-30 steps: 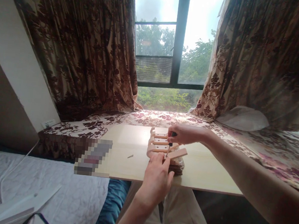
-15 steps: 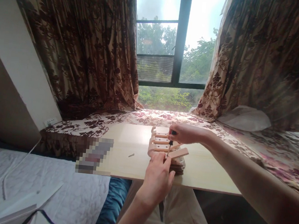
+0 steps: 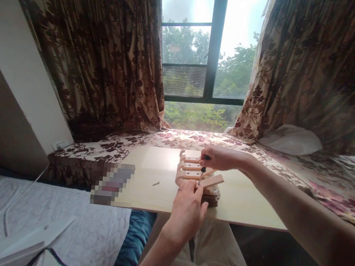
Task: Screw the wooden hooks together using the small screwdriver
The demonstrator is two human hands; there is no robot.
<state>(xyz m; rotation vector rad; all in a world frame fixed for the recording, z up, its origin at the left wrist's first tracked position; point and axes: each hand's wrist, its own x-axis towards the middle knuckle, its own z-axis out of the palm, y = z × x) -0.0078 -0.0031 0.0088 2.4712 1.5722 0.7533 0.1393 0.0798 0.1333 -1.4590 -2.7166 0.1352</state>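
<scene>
1. My right hand [image 3: 217,158] is closed around the screwdriver [image 3: 203,169], nearly upright, probably to press straight down.
2. My left hand [image 3: 187,203], half open, lies on the near end of the rack [image 3: 190,174], perhaps to steady it over the stack [image 3: 210,201] on the counter [image 3: 149,199].
3. This hand covers that end; whether it pinches anything, I cannot tell.

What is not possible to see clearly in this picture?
In the head view:
Screwdriver handle: partly hidden inside the right hand.
Screwdriver tip: too small.
Wooden hooks: near part covered by the left hand.
Board: left end blurred by pixels.
Window: top cut off by edge.
</scene>
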